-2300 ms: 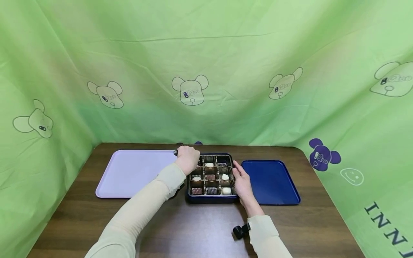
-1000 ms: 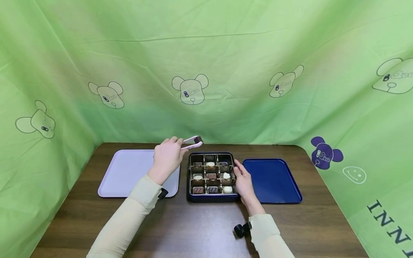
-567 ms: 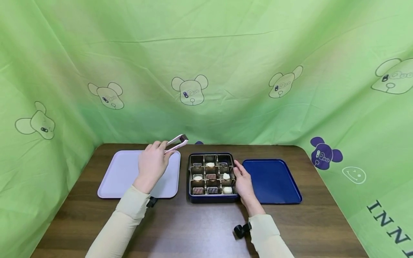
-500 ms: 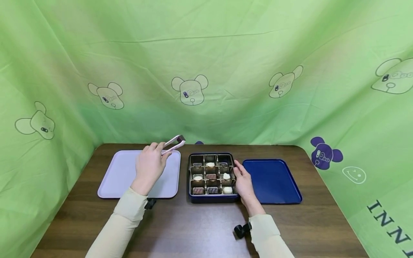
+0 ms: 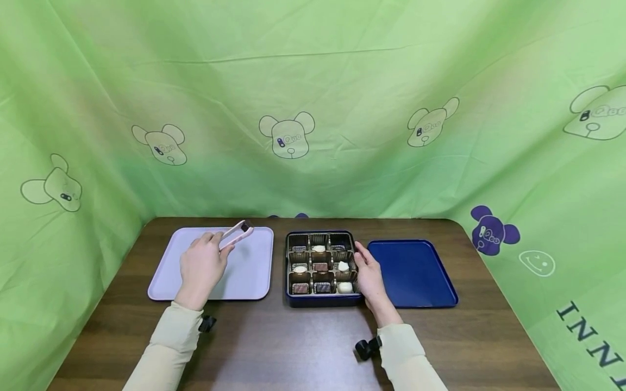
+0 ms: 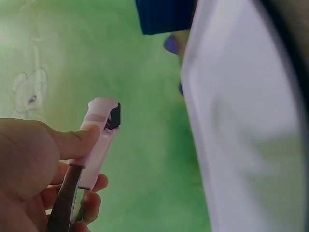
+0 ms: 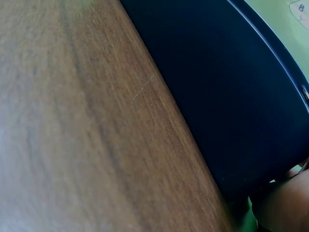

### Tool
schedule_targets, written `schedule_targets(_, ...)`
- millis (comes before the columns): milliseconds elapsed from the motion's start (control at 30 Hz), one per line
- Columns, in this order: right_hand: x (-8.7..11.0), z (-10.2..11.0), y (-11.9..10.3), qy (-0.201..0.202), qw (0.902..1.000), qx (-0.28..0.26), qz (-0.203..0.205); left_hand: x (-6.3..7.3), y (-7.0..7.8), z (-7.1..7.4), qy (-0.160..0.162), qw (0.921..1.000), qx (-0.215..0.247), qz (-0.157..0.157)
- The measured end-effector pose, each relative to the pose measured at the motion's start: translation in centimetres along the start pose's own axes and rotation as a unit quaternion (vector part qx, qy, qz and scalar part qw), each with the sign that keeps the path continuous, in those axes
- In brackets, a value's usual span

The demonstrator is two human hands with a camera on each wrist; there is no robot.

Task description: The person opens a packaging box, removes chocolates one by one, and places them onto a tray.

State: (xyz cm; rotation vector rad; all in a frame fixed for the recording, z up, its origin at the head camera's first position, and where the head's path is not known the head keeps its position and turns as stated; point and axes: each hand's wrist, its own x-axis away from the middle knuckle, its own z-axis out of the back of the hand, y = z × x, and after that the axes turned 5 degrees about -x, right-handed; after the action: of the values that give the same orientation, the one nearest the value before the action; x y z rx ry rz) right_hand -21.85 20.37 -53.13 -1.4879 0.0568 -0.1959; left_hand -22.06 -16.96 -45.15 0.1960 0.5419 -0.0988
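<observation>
Over the lilac tray [image 5: 249, 282] in the head view, my left hand [image 5: 201, 266] grips a pair of tongs [image 5: 230, 234] with pink tips and metal arms. A small dark chocolate [image 5: 245, 226] is pinched between the tips; it shows as a dark block [image 6: 115, 116] in the left wrist view. The thumb [image 6: 84, 140] presses one arm and fingers curl behind the other. My right hand [image 5: 370, 276] rests with straight fingers against the right side of the navy chocolate box [image 5: 323, 302]. That box holds a divided insert with white, brown and dark chocolates. In the right wrist view its side wall [image 7: 217, 92] fills much of the frame.
A flat navy lid [image 5: 413, 274] lies right of the box. All stand on a brown wooden table [image 5: 274, 347]. Behind and at both sides hangs a green curtain [image 5: 342, 179] with bear prints. Each wrist wears a black camera, such as the right camera [image 5: 364, 349].
My left hand has lifted from the box's back-left part with the tongs and a dark chocolate, then moved left and lower over the lilac tray. My right hand has stayed at the box.
</observation>
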Motion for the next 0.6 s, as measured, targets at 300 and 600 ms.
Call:
schedule_targets(300, 0.0, 0.0, 0.0, 0.003, 1.0, 0.002, 0.0, 2.0, -1.4, -1.6, -0.023, 0.9996, -0.016, 0.004)
schedule_targets(600, -0.1, 0.0, 0.0, 0.004, 1.0, 0.005, 0.0, 2.5, -1.4, -2.4, -0.088, 0.995, -0.047, 0.003)
